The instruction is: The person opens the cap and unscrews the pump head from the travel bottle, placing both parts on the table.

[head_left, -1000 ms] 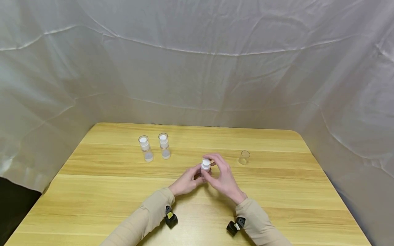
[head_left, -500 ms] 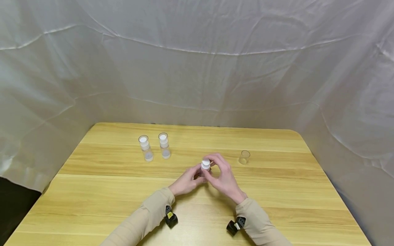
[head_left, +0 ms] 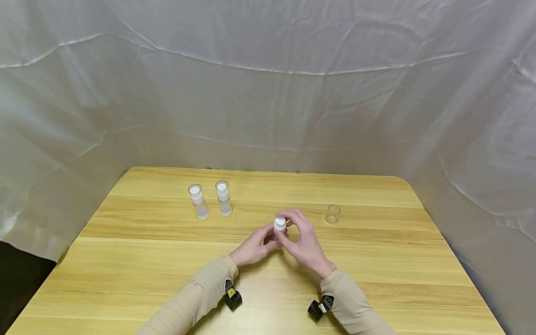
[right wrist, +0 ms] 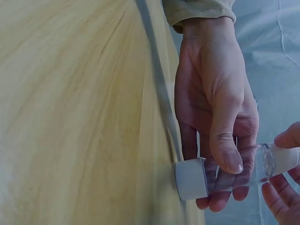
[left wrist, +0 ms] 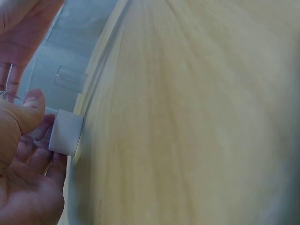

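Note:
In the head view, my left hand (head_left: 254, 247) grips a small clear bottle near the middle of the table. The bottle stands upright. My right hand (head_left: 307, 244) pinches its white top (head_left: 279, 224) from above, thumb on the near side. In the right wrist view, my left thumb and fingers wrap round the clear bottle body (right wrist: 253, 164), with its white base (right wrist: 191, 179) sticking out below. The white base (left wrist: 66, 132) also shows in the left wrist view. Most of the body is hidden by fingers in the head view.
To the right lies or stands a small clear cap (head_left: 332, 214). Two similar bottles (head_left: 198, 203) with white tops under clear caps stand upright at the back left. A wooden table (head_left: 146, 279) spreads beneath, with a pale grey sheet (head_left: 268, 116) hanging behind it.
My right fingertips have shifted very slightly on the white top. My left hand, the bottle and the other objects keep their places.

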The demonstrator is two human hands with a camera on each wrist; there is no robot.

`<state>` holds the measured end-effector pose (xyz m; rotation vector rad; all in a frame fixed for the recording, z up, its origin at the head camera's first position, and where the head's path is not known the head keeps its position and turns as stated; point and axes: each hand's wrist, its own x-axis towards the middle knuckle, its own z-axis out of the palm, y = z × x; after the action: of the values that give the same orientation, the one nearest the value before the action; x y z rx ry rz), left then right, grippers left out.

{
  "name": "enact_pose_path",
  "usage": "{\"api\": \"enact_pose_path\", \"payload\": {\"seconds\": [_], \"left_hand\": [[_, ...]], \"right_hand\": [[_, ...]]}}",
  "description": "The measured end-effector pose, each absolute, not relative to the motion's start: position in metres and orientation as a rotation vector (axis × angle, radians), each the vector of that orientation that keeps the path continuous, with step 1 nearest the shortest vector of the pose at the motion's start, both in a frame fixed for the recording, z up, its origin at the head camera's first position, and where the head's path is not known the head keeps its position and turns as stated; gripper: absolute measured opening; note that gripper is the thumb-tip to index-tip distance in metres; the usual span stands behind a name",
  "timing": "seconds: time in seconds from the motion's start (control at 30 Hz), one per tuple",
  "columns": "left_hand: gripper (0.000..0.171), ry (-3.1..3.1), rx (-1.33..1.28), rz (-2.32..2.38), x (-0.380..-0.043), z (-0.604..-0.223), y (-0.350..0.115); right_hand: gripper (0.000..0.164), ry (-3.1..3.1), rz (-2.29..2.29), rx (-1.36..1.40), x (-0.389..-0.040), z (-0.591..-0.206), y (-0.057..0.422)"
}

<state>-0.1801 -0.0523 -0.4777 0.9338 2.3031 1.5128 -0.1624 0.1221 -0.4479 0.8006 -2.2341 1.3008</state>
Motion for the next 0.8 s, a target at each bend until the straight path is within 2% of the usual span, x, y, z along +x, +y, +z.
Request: {"api": "enact_pose_path", "payload": {"seconds": [0.27,0.63,0.8], "left_hand": [[0.044,2.294,0.934,1.521,-0.1810,-0.4785,-0.0520],[0.042,2.317,0.903,1.503,-0.1812,-0.4795,-0.0517],[0.044,2.304,0.937,1.517,-0.1810,-0.4797,-0.0520]], "right_hand": [[0.047,-2.234,1.315,0.803,-0.1617,-0.4494,0.1236],[0.039,-2.235,1.322,0.785,-0.1611,-0.4482,0.1224],[0.041,-2.229,1.307,0.800,-0.1614,-0.4497,0.1225]]}}
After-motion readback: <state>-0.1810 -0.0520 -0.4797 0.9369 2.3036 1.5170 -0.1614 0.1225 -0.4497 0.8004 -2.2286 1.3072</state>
